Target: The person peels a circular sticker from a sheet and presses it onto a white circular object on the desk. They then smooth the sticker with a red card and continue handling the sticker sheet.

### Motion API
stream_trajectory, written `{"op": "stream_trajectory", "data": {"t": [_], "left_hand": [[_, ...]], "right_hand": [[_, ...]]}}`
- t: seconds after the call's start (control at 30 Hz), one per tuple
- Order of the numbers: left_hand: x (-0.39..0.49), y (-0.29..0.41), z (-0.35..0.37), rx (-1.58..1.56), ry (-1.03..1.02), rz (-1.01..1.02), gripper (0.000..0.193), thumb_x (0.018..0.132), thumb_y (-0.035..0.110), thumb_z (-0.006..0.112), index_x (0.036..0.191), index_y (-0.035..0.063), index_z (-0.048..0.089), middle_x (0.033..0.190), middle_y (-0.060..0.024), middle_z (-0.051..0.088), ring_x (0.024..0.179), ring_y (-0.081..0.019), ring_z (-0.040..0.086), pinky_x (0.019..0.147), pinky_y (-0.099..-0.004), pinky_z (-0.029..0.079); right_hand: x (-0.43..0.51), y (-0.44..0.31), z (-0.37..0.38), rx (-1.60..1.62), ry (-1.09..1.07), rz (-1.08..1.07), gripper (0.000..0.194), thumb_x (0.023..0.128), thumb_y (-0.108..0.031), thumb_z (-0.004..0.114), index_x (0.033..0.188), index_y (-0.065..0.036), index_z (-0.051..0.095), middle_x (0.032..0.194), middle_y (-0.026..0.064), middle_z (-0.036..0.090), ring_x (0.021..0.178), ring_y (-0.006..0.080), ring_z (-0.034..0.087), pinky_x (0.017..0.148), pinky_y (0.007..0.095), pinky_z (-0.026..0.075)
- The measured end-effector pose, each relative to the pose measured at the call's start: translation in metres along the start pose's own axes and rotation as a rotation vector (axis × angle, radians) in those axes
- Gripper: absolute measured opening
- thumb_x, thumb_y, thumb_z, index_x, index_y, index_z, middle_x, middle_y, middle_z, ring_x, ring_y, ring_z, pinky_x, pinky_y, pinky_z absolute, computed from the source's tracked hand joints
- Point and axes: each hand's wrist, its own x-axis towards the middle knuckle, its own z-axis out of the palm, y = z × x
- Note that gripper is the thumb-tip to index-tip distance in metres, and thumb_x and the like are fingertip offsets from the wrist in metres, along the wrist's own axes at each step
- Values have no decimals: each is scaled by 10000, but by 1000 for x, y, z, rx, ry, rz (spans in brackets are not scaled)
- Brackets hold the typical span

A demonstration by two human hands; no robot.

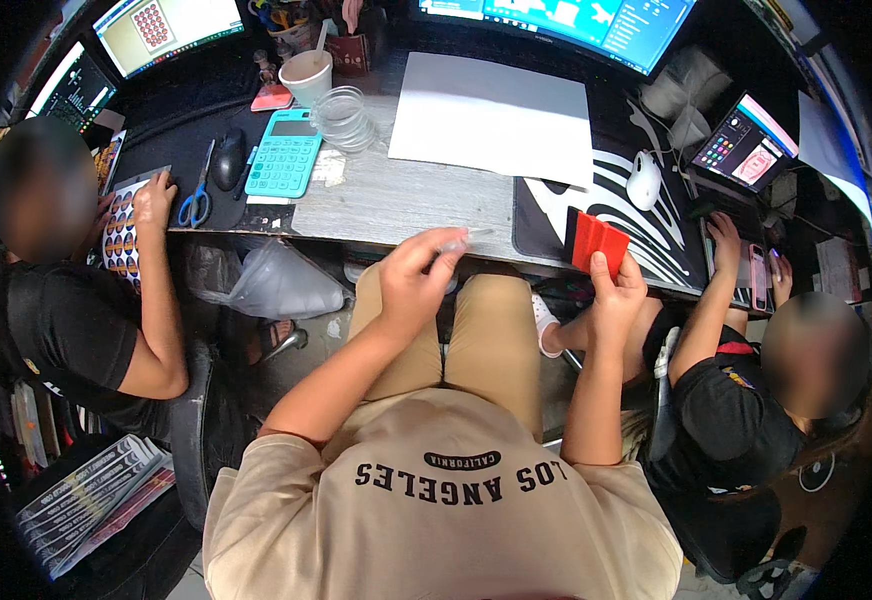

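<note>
My right hand (pixel 613 296) grips a red squeegee (pixel 599 241) with a dark strip along its left edge, raised over the front edge of the desk. Between the thumb and fingers of my left hand (pixel 417 277) is a small, thin, pale object (pixel 477 237), too blurred to name. This hand hovers just over the front edge of the grey wood-grain board (pixel 406 202). Beyond both hands, a large white sheet (pixel 490 120) lies partly on the board and partly on a black-and-white desk mat (pixel 650 225).
Left on the desk are a turquoise calculator (pixel 284 157), blue-handled scissors (pixel 196 202), a black mouse (pixel 228 159), clear round containers (pixel 344 120) and a white cup (pixel 306 79). A white mouse (pixel 642 181) rests right. Co-workers sit close on both sides; one touches a sticker sheet (pixel 121 244).
</note>
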Motion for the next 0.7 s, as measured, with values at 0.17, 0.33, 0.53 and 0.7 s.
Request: {"op": "stream_trajectory", "data": {"t": [0.17,0.33,0.53,0.7], "left_hand": [[25,47,-19,-1064,131,-825,348,954,118,663,1260,-3,550,1103,-79,682,899,-145,700,749,-262,608],[37,65,-37,-1158,29,-869,360,957,137,654,1275,6,545,1109,-87,672,894,-134,702,707,-248,625],[39,68,-38,-1164,32,-892,390,952,135,658,1295,-1,530,1099,-92,670,902,-157,709,709,-243,638],[39,69,-40,-1189,21,-878,389,951,136,662,1291,0,531,1100,-91,670,907,-156,709,710,-243,636]], "right_hand": [[-10,-19,10,52,-86,37,298,925,-39,692,1198,69,646,1077,91,696,960,140,640,883,275,504],[-19,-29,21,91,-186,23,292,929,-46,691,1200,57,654,1065,72,700,938,118,635,861,259,501],[-23,-31,25,119,-223,56,282,934,-73,696,1185,53,665,1049,60,703,920,107,630,837,250,496],[-27,-35,27,141,-239,55,269,943,-71,686,1179,56,665,1065,68,703,951,103,625,854,247,490]]}}
